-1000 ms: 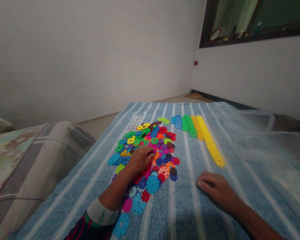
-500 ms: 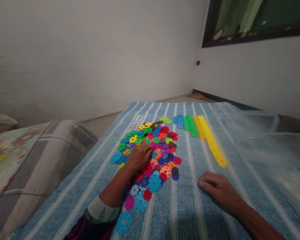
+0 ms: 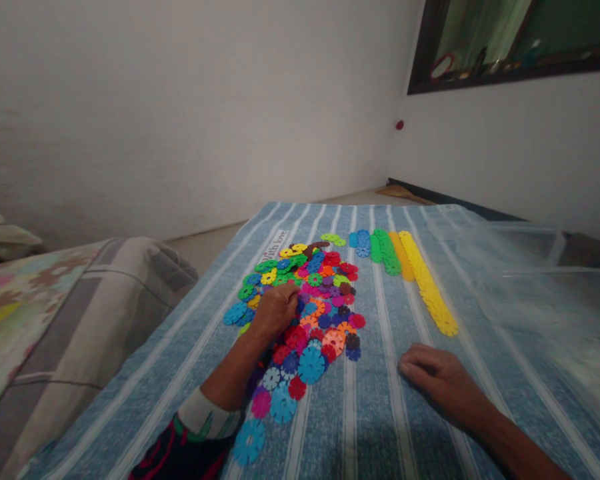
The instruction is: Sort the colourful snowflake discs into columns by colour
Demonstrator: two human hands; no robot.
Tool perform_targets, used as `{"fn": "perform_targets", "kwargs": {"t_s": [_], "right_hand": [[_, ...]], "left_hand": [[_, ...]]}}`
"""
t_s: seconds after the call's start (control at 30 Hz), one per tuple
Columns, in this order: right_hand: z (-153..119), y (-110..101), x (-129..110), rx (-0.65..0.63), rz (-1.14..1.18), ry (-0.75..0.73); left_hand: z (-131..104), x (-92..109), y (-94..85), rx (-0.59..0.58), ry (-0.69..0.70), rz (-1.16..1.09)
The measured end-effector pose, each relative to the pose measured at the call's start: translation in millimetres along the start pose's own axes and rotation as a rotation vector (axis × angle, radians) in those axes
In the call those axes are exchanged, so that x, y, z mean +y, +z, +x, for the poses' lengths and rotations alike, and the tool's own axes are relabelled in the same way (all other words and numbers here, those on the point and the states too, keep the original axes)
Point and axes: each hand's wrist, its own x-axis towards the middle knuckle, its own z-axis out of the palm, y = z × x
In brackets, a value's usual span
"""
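1. Snowflake discs: most in a mixed-colour pile on the striped cloth.
2. Looks done: overlapping single-colour rows, right of the pile. Yellow row longest, farthest from the pile; amber row just beside it; then two green rows; then two short blue rows, nearest the pile's far end.
3. Lime-green discs: small group just past the pile's far edge, maybe a row barely begun.
4. Remaining: the pile itself, red, blue, purple, orange, green, pink jumbled. Probably under halfway; more discs seem loose than lined up.
5. Left hand: on the pile's left side, fingers curled down; can't tell if a disc is gripped.
6. Right hand: right of the pile, over cloth, loosely curled; no disc visible, palm hidden, grip can't be told.
7. Clear plastic bins: well right of the pile, past the yellow row; contents unclear.
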Motion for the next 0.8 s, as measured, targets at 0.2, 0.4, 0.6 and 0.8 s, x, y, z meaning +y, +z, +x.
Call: {"fn": "perform_targets", "kwargs": {"t_s": [0.2, 0.4, 0.6, 0.8], "right_hand": [[-0.3, -0.5, 0.4, -0.01, -0.004, 0.009], [-0.3, -0.5, 1.3, 0.005, -0.006, -0.013], [-1.3, 0.2, 3.5, -0.013, -0.01, -0.013], [-1.3, 0.2, 3.3, -0.02, -0.014, 0.0]], "left_hand": [[-0.5, -0.2, 0.1, -0.007, -0.032, -0.012], [-0.9, -0.3, -3.8, -0.017, -0.04, 0.01], [-1.5, -0.8, -6.3, -0.033, -0.05, 0.045], [-2.2, -1.7, -7.3, -0.031, -0.065, 0.043]]}}
